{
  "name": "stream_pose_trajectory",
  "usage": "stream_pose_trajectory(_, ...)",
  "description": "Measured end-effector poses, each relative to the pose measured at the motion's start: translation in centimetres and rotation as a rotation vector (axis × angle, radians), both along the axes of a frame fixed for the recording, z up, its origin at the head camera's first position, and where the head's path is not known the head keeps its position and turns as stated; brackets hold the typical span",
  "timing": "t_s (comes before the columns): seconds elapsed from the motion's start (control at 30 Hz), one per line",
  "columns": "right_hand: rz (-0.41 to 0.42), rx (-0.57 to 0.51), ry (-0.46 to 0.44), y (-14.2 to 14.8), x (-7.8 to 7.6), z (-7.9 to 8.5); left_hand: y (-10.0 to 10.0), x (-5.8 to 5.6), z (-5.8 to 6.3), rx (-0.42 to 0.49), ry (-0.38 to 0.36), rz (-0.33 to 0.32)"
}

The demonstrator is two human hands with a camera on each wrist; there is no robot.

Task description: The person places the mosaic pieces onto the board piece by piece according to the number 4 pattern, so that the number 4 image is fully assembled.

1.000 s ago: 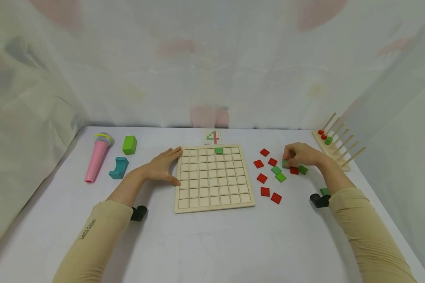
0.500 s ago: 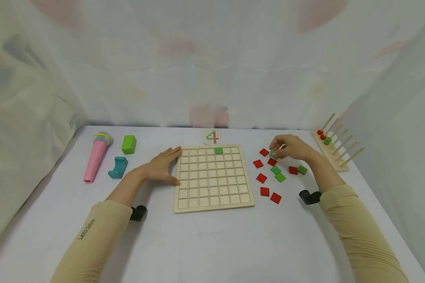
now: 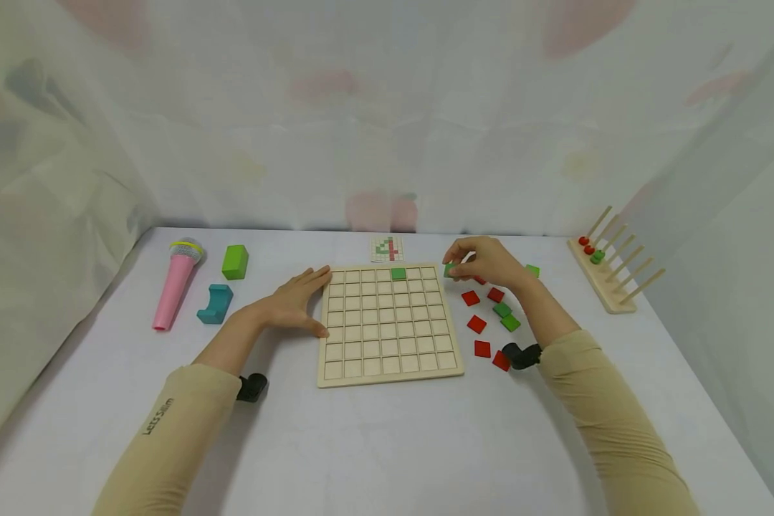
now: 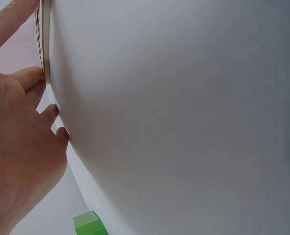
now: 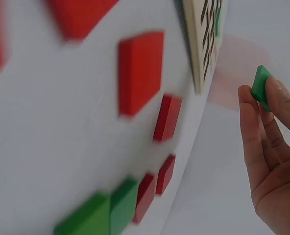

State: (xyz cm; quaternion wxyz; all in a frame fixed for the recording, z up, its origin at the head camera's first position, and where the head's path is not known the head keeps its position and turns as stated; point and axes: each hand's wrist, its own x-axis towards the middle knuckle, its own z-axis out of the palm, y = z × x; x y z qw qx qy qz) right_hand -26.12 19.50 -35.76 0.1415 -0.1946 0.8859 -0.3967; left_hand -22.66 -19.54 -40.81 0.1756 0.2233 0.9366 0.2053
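Observation:
A wooden grid board (image 3: pixel 387 322) lies mid-table, one green tile (image 3: pixel 398 274) set in its top row. My left hand (image 3: pixel 290 304) rests at the board's left edge, thumb and fingers spread and touching it; the left wrist view shows the fingertips against the rim. Between thumb and fingers my right hand (image 3: pixel 486 261) pinches a green square tile (image 5: pixel 260 87), held up just beyond the board's upper right corner. Below that hand lie loose red tiles (image 3: pixel 476 325) and green tiles (image 3: pixel 510 324).
A small pattern card (image 3: pixel 387 249) lies behind the board. To the left are a pink toy microphone (image 3: pixel 175 290), a green block (image 3: pixel 235 263) and a teal curved block (image 3: pixel 216 304). A pegged wooden stand (image 3: pixel 603 276) with red and green beads is at the far right.
My right hand has lifted the green tile from the loose pile and carried it left toward the board. My left hand stays in place.

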Motion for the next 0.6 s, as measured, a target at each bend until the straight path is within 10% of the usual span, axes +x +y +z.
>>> stream_pose_trajectory(0.6, 0.038, -0.071, 0.004, -6.9, -1.5, -1.3, 0.0, 0.0, -0.2, 0.011, 0.004, -0.001)
